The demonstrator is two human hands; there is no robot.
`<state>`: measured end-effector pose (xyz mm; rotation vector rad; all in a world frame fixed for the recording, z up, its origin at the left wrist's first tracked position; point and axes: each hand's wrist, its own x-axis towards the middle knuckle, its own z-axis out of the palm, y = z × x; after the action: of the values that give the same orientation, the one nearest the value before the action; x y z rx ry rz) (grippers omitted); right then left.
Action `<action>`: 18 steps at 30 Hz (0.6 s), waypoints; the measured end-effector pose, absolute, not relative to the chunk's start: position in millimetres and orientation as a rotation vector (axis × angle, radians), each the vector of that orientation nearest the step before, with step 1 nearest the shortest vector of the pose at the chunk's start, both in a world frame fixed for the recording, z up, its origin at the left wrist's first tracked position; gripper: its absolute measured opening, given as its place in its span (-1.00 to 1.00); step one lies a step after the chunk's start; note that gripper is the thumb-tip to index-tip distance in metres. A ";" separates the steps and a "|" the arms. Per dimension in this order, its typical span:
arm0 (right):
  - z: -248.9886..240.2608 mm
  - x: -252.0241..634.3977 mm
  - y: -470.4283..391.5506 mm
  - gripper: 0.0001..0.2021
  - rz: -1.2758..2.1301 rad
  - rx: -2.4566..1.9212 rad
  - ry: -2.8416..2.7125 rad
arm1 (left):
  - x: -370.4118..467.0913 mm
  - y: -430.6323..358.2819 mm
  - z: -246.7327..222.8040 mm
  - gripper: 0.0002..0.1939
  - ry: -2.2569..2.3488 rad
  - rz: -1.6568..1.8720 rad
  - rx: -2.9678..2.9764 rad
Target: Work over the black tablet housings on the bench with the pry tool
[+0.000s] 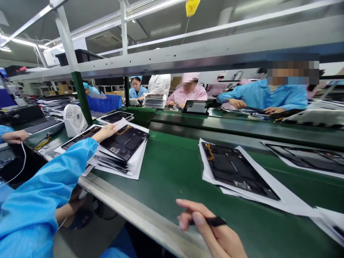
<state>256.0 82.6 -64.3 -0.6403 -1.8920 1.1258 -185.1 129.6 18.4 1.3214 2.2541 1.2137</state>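
Note:
My left hand [106, 131], in a blue sleeve, reaches out to a stack at the left of the green bench. Its fingers are closed on the edge of a white paper sheet [122, 123], beside the top black tablet-like panel [125, 141] with an orange flex strip. Below it, black panels and white sheets [137, 170] lie in layers. In the lower middle, my right hand [212, 229] is raised over the bench's near edge, index finger extended, with a short black pen-like tool [216, 221] held in it. Another black panel [236, 168] lies on paper ahead of it.
A white fan [74, 120] and a blue bin [104, 103] stand at the left back. More sheets with a black frame [306, 157] lie at right. A co-worker's hand [16, 136] holds a white cable at far left. Co-workers sit across the bench; a metal rail [172, 59] runs overhead.

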 end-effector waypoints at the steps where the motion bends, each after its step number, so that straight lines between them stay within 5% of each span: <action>1: -59.1 247.7 86.4 -0.62 1.198 -0.630 -1.890 | -186.6 127.2 14.3 -0.66 2.254 1.253 1.307; 9: -54.9 182.2 151.8 -0.54 1.782 -0.849 -1.607 | -145.9 27.8 -43.0 -0.59 2.105 1.723 1.041; 18: -107.8 115.1 202.7 -0.67 1.923 -0.883 -1.585 | -97.2 -36.5 -65.4 -0.35 1.868 1.795 0.772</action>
<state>115.1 202.7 -107.8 -0.8829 -1.5853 1.9229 -97.2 -36.5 -65.4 0.7717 1.8675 1.7949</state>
